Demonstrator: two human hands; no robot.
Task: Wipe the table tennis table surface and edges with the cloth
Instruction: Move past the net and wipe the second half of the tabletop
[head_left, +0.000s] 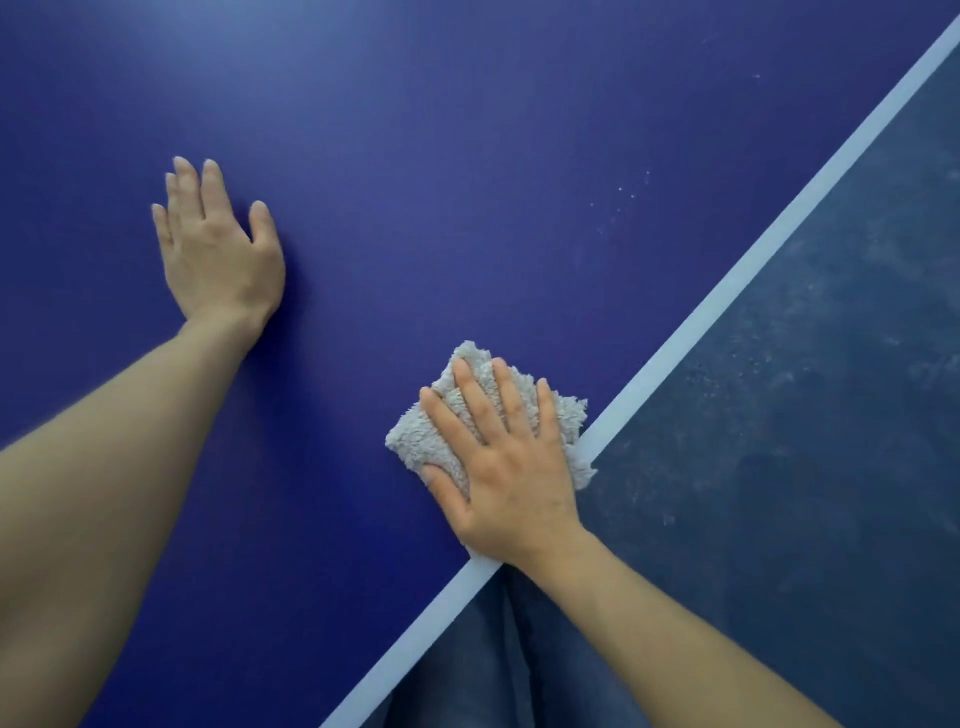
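Head view: my right hand (501, 467) flat on grey fluffy cloth (483, 376), fingers straight, spread, pressing it onto blue tabletop (467, 156). Cloth under fingers and palm, its right corner over white edge line (727, 291). My left hand (218, 244) well left of cloth, fingers straight, palm on tabletop. Pale specks (623, 197) beyond right hand. Dark floor (831, 415) past edge.

Dark blue-grey floor (831, 415), mottled, pale scuffs and specks.

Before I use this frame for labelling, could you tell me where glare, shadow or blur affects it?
Head view: soft glare pales the table at upper left; the left hand casts a faint shadow to its right; the right hand and cloth look sharp.
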